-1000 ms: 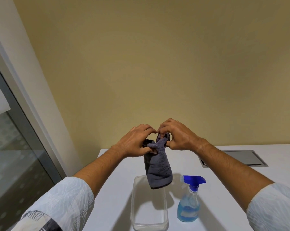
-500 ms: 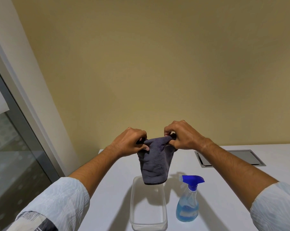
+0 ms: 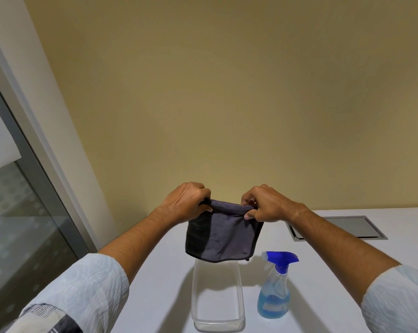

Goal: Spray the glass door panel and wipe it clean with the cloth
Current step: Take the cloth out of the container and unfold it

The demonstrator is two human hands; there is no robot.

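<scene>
Head view: cloth held spread between both hands

Left hand [image 3: 187, 203] pinches the top left corner of the cloth [image 3: 221, 236]; fingers closed on the fabric, thumb in front. Right hand [image 3: 266, 204] pinches the top right corner the same way. Hands are apart, with the cloth's top edge stretched between them. Cloth is dark grey and hangs flat, lower hem free in the air.

Below the hem: clear tub [image 3: 217, 299] on the white table [image 3: 347, 265], long axis running away from the camera. Cloth does not touch it. Just right of the tub stands the spray bottle [image 3: 275, 292], upright, blue trigger head, blue liquid in the lower part. Neither hand touches it.

Further right and back, a grey hatch [image 3: 335, 228] is set flush in the tabletop.

Glass door [image 3: 18, 217] sits at far left, grey frame, well apart from both hands. Plain yellow wall [image 3: 227, 92] behind.
</scene>
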